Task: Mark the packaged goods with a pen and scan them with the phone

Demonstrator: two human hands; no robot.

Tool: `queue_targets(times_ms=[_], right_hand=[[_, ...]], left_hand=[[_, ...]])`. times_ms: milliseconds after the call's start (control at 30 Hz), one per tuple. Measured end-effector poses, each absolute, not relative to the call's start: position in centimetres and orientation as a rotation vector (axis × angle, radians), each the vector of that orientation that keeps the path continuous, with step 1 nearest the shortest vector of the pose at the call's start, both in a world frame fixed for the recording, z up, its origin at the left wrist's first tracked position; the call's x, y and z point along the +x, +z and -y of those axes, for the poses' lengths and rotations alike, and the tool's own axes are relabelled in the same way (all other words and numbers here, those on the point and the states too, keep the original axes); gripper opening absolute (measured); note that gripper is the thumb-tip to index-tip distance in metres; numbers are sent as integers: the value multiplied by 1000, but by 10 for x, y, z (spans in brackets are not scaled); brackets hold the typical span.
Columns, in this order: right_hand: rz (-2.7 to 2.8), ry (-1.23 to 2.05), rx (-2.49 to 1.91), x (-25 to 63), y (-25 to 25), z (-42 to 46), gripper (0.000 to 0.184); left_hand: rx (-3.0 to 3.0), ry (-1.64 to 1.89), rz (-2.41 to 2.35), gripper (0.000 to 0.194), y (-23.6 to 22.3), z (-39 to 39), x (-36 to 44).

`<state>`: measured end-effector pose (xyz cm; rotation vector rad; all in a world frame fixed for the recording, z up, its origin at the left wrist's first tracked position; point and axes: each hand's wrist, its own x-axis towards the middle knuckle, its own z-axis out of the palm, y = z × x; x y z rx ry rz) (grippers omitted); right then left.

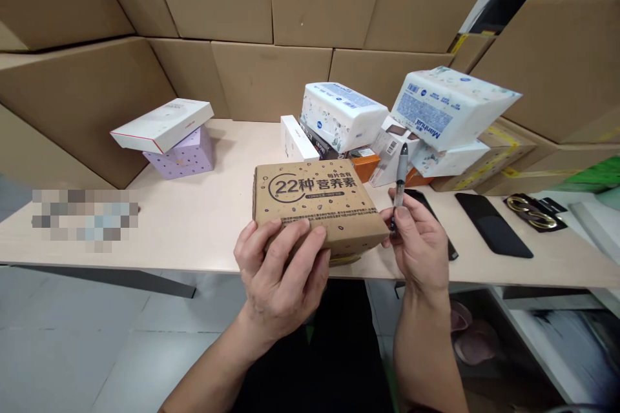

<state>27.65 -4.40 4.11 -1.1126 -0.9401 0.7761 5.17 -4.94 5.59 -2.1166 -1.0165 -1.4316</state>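
Observation:
A brown cardboard box (310, 206) printed with "22" and Chinese characters is held at the table's front edge, its printed top tilted toward me. My left hand (285, 264) grips its near left side, fingers bent over the front edge and the thumb hidden. At the box's right corner, my right hand (419, 239) pinches a pen (402, 174) between thumb and fingers. The pen stands nearly upright, with a dark tip at the top and a clear grey barrel. Whether the right fingertips also touch the box's corner is hard to tell.
White tissue packs (440, 110) lie on smaller boxes behind. A white flat box (165, 122) rests on a purple box (184, 155) at left. To the right lie a black phone (493, 224) and gold scissors (530, 211). Large cartons (271, 77) wall the table's back.

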Motion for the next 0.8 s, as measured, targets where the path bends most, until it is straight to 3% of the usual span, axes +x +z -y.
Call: queue_targets(times_ms=[133, 267, 400, 500, 667, 800], right_hand=[[935, 794, -1099, 275, 46, 43, 37], [902, 779, -1055, 278, 50, 45, 50], [993, 730, -961, 283, 57, 55, 41], [1097, 584, -885, 281, 68, 65, 56], [1016, 252, -766, 267, 93, 73, 10], [1135, 371, -756, 257, 109, 70, 31]], left_hand=[[-2115, -1446, 1023, 49, 56, 49, 53], [-2118, -1445, 1005, 51, 56, 48, 52], [-2111, -1430, 1019, 47, 56, 49, 52], [-2105, -1432, 1020, 45, 56, 50, 53], [-2106, -1463, 1024, 46, 57, 50, 54], [-2115, -1457, 1028, 45, 56, 51, 54]])
